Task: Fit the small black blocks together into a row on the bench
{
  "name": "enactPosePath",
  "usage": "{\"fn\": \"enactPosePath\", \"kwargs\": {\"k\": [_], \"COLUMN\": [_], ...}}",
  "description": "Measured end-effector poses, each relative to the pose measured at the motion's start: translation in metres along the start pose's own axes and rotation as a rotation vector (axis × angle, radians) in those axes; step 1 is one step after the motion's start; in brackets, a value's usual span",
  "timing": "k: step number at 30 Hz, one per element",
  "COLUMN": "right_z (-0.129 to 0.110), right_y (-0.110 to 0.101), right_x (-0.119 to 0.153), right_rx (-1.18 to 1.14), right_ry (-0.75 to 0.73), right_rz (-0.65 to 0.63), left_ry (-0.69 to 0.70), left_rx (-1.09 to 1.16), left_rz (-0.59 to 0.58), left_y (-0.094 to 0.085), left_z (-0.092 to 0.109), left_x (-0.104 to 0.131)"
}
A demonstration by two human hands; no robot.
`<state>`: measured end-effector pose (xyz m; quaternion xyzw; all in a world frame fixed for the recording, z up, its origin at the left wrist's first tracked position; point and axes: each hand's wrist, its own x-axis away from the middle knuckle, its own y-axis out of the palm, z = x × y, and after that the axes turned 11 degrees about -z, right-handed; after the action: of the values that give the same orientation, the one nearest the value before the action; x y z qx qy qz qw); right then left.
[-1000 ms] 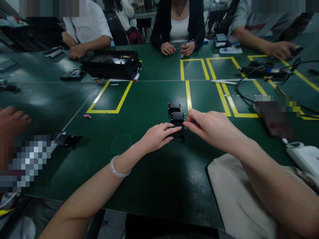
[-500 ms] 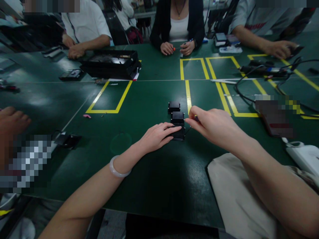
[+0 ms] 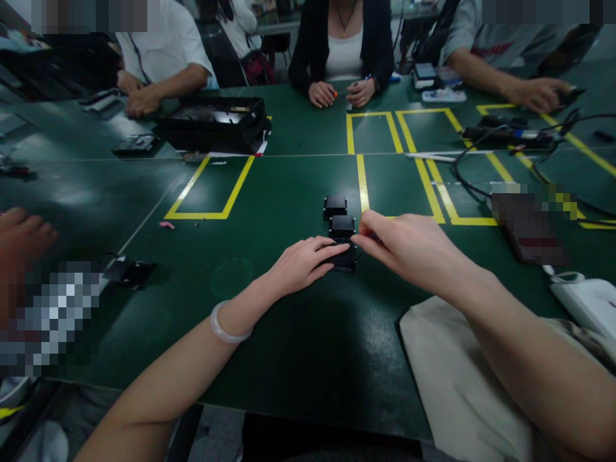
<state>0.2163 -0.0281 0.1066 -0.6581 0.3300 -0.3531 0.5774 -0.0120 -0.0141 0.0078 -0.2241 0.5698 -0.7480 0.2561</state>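
Note:
Three small black blocks stand in a line on the green table. The nearest black block (image 3: 344, 256) is partly covered by my left hand (image 3: 305, 262), whose index finger lies across its top and whose thumb is at its near left side. My right hand (image 3: 397, 239) is pinched closed just right of this block. From its fingertips a thin dark tool (image 3: 360, 255) slants down towards the block's right side; its handle is hidden. Just beyond are the middle black block (image 3: 342, 225) and the farthest black block (image 3: 335, 205), with small bright studs at their corners.
Yellow tape outlines (image 3: 226, 215) mark the table. Black trays (image 3: 212, 125) are stacked at the far left. A beige cloth (image 3: 443, 359) lies under my right forearm. Cables (image 3: 457, 173) and a dark phone-like slab (image 3: 527, 224) are at right. Co-workers sit around the table.
My right hand has shifted slightly left and closer to the nearest block, and less of the tool shows. My left hand stays on the block.

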Motion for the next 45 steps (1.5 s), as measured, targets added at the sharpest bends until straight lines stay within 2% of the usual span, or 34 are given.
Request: {"fn": "enactPosePath", "kwargs": {"k": [9,15,22,30,37,45], "right_z": [0.0024,0.0016,0.0038,0.0049,0.0069,0.0053], "right_y": [-0.0033,-0.0016,-0.0034,-0.0030,-0.0046,-0.0035], "right_x": [0.0028,0.0002,0.0022,-0.0010,0.0005,0.0006], "right_rx": [-0.023,0.046,-0.073,0.020,-0.093,-0.022], "right_ry": [-0.061,0.015,-0.060,0.051,-0.016,-0.009], "right_rz": [-0.008,-0.016,-0.031,-0.038,-0.052,-0.050], "left_ry": [-0.004,0.009,0.003,0.004,0.009,0.004], "left_rx": [0.006,0.004,0.013,0.011,0.013,0.008], "left_rz": [0.000,0.010,0.010,0.013,0.009,0.007], "left_y": [-0.0017,-0.0003,-0.0007,0.0003,-0.0005,-0.0016], "left_z": [0.0014,0.0000,0.0005,-0.0002,0.0004,0.0009], "left_x": [0.0001,-0.0004,-0.0001,-0.0001,0.0003,0.0000]}}
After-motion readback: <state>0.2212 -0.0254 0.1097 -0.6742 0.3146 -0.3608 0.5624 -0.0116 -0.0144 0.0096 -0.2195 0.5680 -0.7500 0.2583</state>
